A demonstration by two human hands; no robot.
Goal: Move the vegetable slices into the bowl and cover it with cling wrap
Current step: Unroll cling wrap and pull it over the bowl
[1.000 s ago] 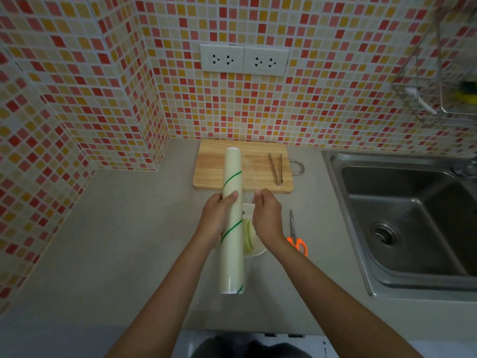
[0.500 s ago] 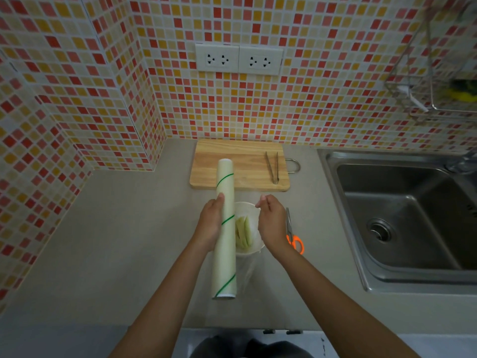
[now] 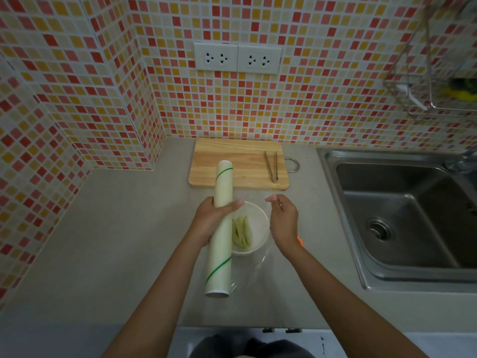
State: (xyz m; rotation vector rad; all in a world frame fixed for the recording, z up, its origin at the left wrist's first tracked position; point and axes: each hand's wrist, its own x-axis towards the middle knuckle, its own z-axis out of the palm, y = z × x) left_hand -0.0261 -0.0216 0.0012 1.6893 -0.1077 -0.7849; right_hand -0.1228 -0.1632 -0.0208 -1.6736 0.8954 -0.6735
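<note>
Left hand (image 3: 209,223) wraps the cling wrap roll (image 3: 220,231), right hand (image 3: 283,221) pinches the film edge (barely visible) past the bowl (image 3: 259,223): pull taut, level.

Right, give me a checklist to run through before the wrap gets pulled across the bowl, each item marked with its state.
1. Vegetable slices all in the bowl: ok, none visible on the cutting board.
2. Left hand has a grip on the cling wrap roll: ok.
3. Right hand pinching the film's free edge: cannot tell, the film is too transparent near the fingers.
4. Film unrolled enough to span the bowl: cannot tell, its far edge is not visible.
5. Tongs clear of the bowl: ok, they lie on the board.
6. Scissors within reach: ok, an orange handle shows beside the right wrist.
</note>
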